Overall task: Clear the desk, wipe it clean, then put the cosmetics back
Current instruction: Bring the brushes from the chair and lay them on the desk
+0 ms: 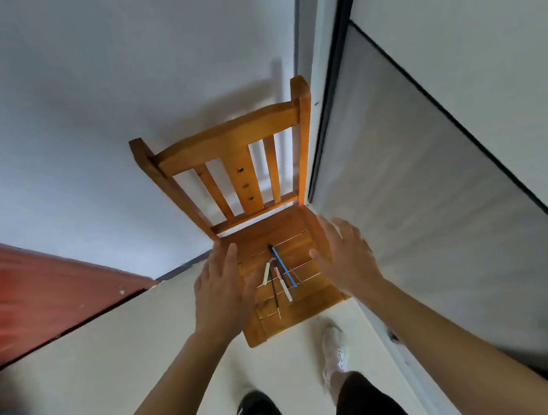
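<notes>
Several thin cosmetic pencils and sticks [281, 275] lie in a loose bunch on the slatted seat of a wooden chair [238, 149]; one is blue, one pale green, one white, one dark. My left hand [222, 287] hovers over the seat's left edge with fingers straight and spread, holding nothing. My right hand [344, 254] hovers over the seat's right edge, fingers also spread and empty. Both hands flank the bunch without touching it. The desk is not in view.
The chair stands against a white wall [81, 110], beside a grey sliding door with a dark frame [433, 170] on the right. A red-brown surface [27, 289] lies at the left. My white shoe [334, 348] is on the pale floor just before the chair.
</notes>
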### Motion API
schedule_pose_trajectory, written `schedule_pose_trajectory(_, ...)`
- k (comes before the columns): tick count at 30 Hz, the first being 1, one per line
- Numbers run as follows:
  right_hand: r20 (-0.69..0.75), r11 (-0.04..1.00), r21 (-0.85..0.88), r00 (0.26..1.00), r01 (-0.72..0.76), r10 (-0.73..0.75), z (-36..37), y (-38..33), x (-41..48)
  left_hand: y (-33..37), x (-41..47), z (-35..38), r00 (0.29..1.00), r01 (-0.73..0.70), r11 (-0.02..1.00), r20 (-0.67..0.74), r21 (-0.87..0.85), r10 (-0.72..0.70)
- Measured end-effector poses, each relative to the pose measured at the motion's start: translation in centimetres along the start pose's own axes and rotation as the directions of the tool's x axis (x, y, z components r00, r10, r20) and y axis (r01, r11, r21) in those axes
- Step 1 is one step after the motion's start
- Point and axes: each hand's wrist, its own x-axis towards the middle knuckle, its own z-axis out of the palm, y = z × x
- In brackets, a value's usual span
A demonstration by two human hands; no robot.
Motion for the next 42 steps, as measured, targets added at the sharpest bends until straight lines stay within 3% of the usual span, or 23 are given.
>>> schedule_pose_trajectory(4, 0.1, 0.999, 0.007, 0.994, -0.036, 0.035, 5.5, 1.6, 3.7, -1.0, 3.3, 5.4, 0.993, 0.024, 1.0, 0.118, 0.015, -0.025)
schedule_pose_trajectory(10, 0.283, 0.987, -0.052, 0.946, -0.15, 0.159, 17.0, 4.8, 6.0, -4.5, 8.7, 16.6, 0.941, 0.207, 0.978, 0.28, -0.039, -0.188)
schedule_pose_trajectory(15, 0.315, 0.984, -0.062, 0.932, -0.165, 0.176, 26.0, 7.6, 6.8, -7.8, 12.3, 26.0, 0.918, 0.342, 0.934, 0.247, -0.105, -0.309)
schedule_pose_trajectory(20, 0.311, 0.986, -0.041, 0.936, -0.159, 0.164, 31.3, 8.3, 7.2, -9.0, 13.7, 32.5, 0.924, 0.321, 0.944, 0.244, -0.075, -0.294)
schedule_pose_trajectory(28, 0.235, 0.982, 0.096, 0.962, -0.161, 0.135, 33.1, 7.5, 9.0, -10.0, 14.2, 34.9, 0.966, 0.259, 0.939, 0.061, -0.227, -0.252)
schedule_pose_trajectory(34, 0.272, 0.962, 0.164, 0.948, -0.217, 0.168, 32.6, 7.6, 9.6, -10.5, 15.5, 34.5, 0.904, 0.426, 0.854, 0.164, -0.298, -0.394)
schedule_pose_trajectory(42, 0.29, 0.924, 0.192, 0.919, -0.331, 0.268, 32.8, 8.1, 9.8, -10.3, 16.0, 34.9, 0.874, 0.486, 0.824, 0.195, -0.291, -0.446)
